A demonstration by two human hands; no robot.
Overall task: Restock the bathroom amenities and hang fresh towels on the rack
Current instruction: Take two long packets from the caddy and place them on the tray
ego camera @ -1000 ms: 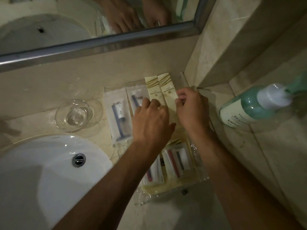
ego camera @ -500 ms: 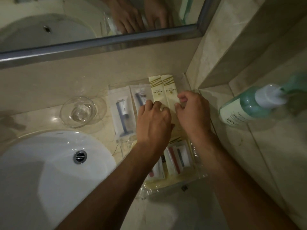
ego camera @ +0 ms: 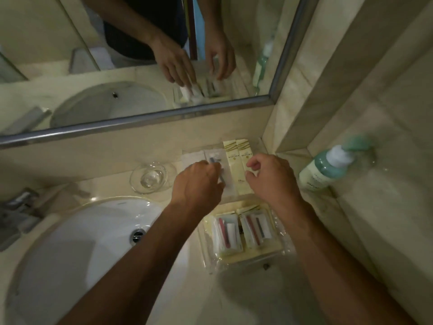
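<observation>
Hotel bathroom, sink (ego camera: pixel 77 231), mirror (ego camera: pixel 140 66), wrapped amenities (ego camera: pixel 234 233)

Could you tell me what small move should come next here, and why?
Probably nudge the razor packet under the left hand flush against the cream boxes; its razor lies slanted, while the boxes lie straight beside the right hand.

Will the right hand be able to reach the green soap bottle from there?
Probably yes. The right hand seems empty, and the green soap bottle sits just to its right on the ledge, with nothing between them.
</observation>
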